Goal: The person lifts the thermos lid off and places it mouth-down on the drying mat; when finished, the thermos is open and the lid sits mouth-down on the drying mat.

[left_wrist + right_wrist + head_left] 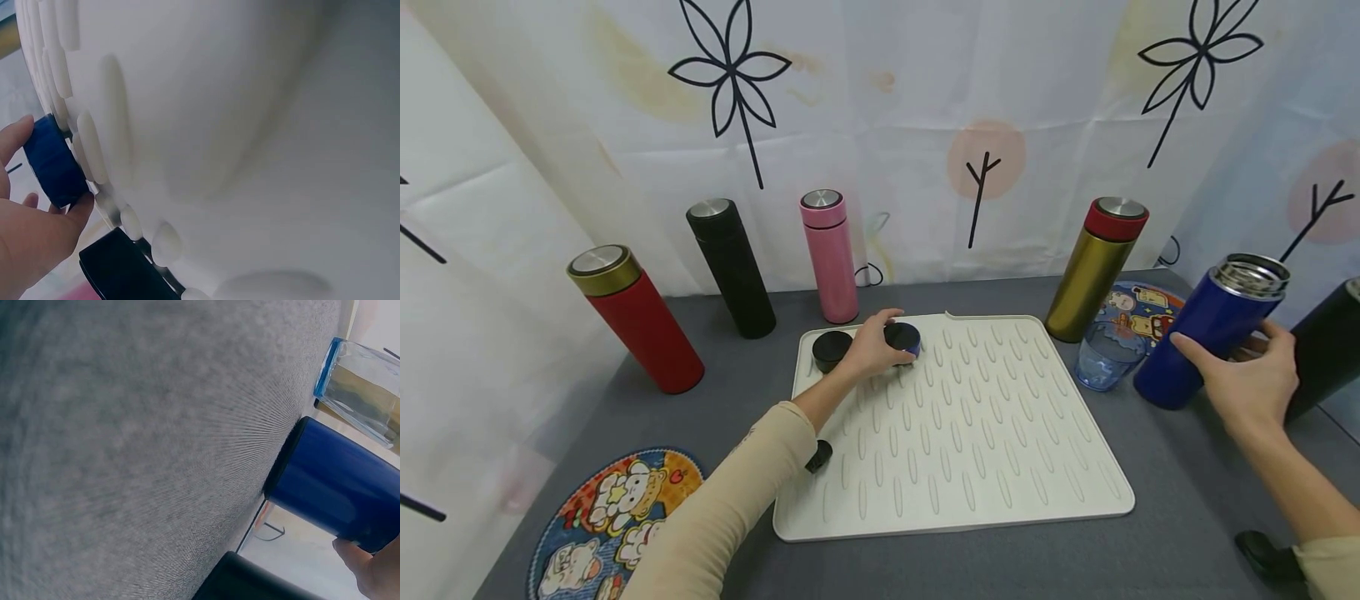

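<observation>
My left hand (pixel 874 346) pinches a blue bottle cap (pixel 55 161) with a black face, at the back edge of a white drying mat (pixel 1000 500). Just left of it, a black cap (pixel 831 350) lies on the same mat. Over on the right, my right hand (pixel 1255 387) grips a blue vacuum flask (pixel 1195 333) around its side. The flask has no cap, and its bare steel mouth points up. In the right wrist view its base is down at the grey tabletop, with my thumb along the wall.
Left of the mat stand a red flask (pixel 651 329), a black flask (pixel 736 271) and a pink one (pixel 832 267). A clear glass (pixel 1105 362) and a gold flask (pixel 1093 275) are beside the blue flask; another black flask (pixel 1333 350) stands far right. A cartoon placemat (pixel 595 533) lies front left.
</observation>
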Motion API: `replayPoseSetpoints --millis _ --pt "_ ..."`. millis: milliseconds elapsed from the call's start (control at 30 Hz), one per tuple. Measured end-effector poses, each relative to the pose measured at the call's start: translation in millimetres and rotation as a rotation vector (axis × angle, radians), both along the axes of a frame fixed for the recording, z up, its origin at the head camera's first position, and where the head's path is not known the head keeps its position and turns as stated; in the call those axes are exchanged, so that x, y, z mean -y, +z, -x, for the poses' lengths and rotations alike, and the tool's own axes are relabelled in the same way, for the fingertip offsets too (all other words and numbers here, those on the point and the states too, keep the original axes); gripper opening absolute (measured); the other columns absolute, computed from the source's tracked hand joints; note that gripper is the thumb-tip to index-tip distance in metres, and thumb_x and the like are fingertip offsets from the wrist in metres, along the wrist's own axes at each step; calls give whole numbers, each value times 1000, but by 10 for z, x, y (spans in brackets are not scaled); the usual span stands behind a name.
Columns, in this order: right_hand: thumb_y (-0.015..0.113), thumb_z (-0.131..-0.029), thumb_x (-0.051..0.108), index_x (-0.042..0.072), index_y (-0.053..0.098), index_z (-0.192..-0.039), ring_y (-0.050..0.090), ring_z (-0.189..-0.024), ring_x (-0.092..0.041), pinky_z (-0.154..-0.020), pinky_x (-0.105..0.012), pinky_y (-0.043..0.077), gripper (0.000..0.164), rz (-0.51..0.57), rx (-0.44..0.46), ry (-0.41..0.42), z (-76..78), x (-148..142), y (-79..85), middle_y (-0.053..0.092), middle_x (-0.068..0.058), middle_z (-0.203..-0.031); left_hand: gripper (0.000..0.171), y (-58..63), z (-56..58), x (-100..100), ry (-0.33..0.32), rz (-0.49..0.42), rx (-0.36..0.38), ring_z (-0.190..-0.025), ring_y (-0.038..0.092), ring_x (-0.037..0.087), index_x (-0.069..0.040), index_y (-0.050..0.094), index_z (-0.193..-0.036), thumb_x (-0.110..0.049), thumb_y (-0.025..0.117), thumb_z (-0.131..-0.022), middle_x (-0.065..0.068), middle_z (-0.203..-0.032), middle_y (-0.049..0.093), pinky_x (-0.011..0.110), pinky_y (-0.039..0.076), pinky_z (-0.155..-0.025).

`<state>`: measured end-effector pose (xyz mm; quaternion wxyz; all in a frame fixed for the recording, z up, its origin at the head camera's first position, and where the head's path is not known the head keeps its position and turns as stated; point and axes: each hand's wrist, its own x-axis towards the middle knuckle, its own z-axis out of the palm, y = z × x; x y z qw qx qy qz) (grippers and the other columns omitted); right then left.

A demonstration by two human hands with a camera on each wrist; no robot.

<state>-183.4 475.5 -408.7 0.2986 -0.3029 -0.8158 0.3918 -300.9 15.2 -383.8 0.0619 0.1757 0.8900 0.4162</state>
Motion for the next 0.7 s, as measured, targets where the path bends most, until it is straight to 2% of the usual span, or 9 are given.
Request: replayPoseSetpoints --millis 167,233,333,500,700 --pt "75 -78 51 34 23 -150 39 -132 -29 -109 -50 31 90 44 2 12 -63 143 173 36 -8 -150 78 -7 6 -12 -13 4 -7 -129 43 31 -9 41 -146 -15 81 -80 17 -141 45 45 39 -103" --pt "75 -79 51 34 23 -150 39 -131 -28 -109 -49 31 90 48 2 23 -75 152 192 36 -8 -150 78 -6 8 -18 -19 14 -10 -129 43 31 -9 40 -146 -16 81 -80 17 -141 45 45 39 -103" --pt "74 -79 52 34 22 -151 39 -132 -29 -109 -50 32 90 32 10 42 -57 83 143 35 -8 -151 79 -1 7 -26 -27 35 -16 -128 43 31 -10 39 -147 -17 81 -80 17 -140 45 45 39 -103" --pt "72 -80 55 35 13 -153 33 -136 -36 -107 -59 29 96 2 48 100 -34 -92 22 28 -11 -155 81 16 -5 -29 -37 51 -27 -128 43 31 -10 38 -148 -19 81 -79 17 -140 45 45 39 -103" --pt "70 -82 55 35 5 -153 30 -137 -42 -106 -64 26 98 7 71 128 -49 -136 -13 23 -16 -156 78 41 -35 -23 -43 43 -44 -131 40 31 -11 38 -148 -21 79 -82 16 -142 42 46 38 -104"
